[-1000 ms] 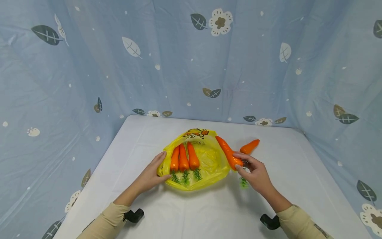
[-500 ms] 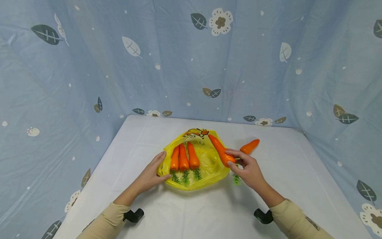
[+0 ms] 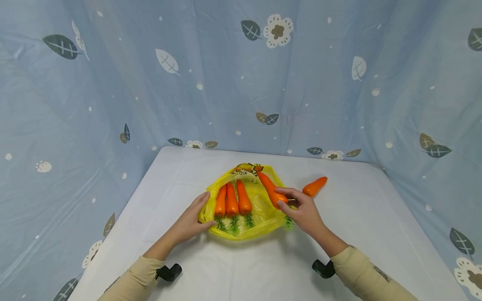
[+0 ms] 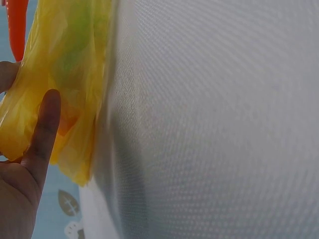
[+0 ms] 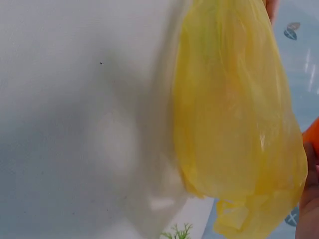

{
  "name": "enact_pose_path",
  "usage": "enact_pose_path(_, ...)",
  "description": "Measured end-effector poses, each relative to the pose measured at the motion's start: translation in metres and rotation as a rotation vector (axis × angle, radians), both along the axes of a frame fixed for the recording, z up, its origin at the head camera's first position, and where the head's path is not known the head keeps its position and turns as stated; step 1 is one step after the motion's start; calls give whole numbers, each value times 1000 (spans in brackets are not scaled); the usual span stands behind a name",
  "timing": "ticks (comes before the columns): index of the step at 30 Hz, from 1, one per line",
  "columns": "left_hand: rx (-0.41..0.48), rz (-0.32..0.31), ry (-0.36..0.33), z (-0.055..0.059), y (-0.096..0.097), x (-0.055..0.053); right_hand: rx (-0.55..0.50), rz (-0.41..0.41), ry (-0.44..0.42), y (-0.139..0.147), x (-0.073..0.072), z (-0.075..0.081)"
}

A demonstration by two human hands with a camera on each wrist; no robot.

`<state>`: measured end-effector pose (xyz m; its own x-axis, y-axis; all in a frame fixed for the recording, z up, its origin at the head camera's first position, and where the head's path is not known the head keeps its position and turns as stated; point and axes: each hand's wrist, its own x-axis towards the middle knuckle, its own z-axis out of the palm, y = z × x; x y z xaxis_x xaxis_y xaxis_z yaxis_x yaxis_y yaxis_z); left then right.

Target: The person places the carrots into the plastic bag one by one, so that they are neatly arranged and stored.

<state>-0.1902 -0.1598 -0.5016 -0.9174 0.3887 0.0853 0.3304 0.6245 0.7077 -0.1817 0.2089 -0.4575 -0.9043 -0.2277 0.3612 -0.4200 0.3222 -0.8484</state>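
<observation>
A yellow plastic bag (image 3: 241, 235) lies on the table with its mouth spread toward me. Inside, three orange carrots (image 3: 232, 202) lie side by side, their green tops at the near side. My left hand (image 3: 190, 219) holds the bag's left edge; in the left wrist view its thumb (image 4: 47, 117) lies along the yellow plastic. Over the right part of the bag's mouth, my right hand (image 3: 306, 213) pinches another carrot (image 3: 272, 190) by its thick end. That carrot's tip points up and left, and its green top (image 3: 288, 223) hangs below the fingers.
One more carrot (image 3: 315, 186) lies on the white table (image 3: 361, 209) to the right, behind my right hand, its top hidden. A blue printed curtain (image 3: 211, 92) surrounds the table at the back and sides. Black curved pieces (image 3: 169, 272) sit under both wrists.
My right hand has carried its carrot leftward, from the bag's right edge to over its mouth. The left hand, the bag and the carrots inside stay in place.
</observation>
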Motion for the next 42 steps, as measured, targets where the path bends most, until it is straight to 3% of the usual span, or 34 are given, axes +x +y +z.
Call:
enact_pose_path(7,-5,-1,2,0,0,0,97,-14,-39,-9,-2,1)
enact_pose_path(20,-6,1,7,-1,0,0,180,-38,-128,-27,-11,11)
enact_pose_path(31,2,0,12,-1,1,1,192,-65,-179,-40,-21,16)
enact_pose_path(42,11,-6,4,2,2,3,203,-89,-214,-51,-32,10)
